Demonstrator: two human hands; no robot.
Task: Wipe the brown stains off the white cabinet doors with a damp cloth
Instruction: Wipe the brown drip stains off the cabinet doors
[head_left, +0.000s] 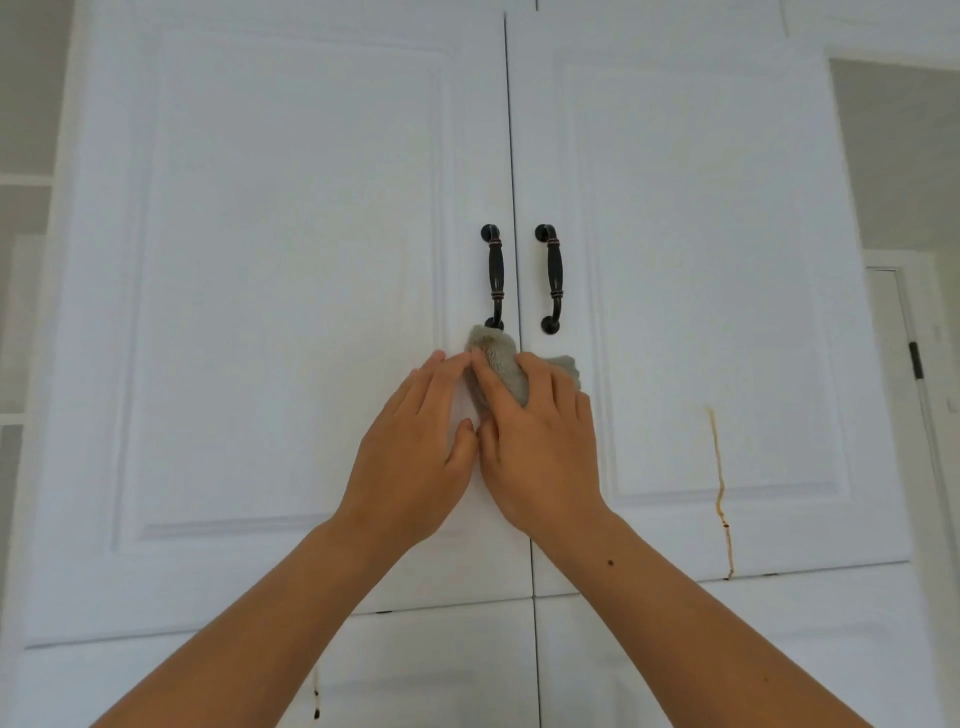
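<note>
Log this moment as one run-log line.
phase: wiping | right hand: grips grey cloth under left handle | left hand: flat on left door | brown streak on right door: unwiped

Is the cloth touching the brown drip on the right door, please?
No, the cloth lies just below the left handle, clear of the drip on the right door.

Grey wall (893, 156), white shelf (26, 180), door hinge (916, 360)

The cloth (498, 370) sits just below the left handle (494, 276), stain (720, 483) farther right.
</note>
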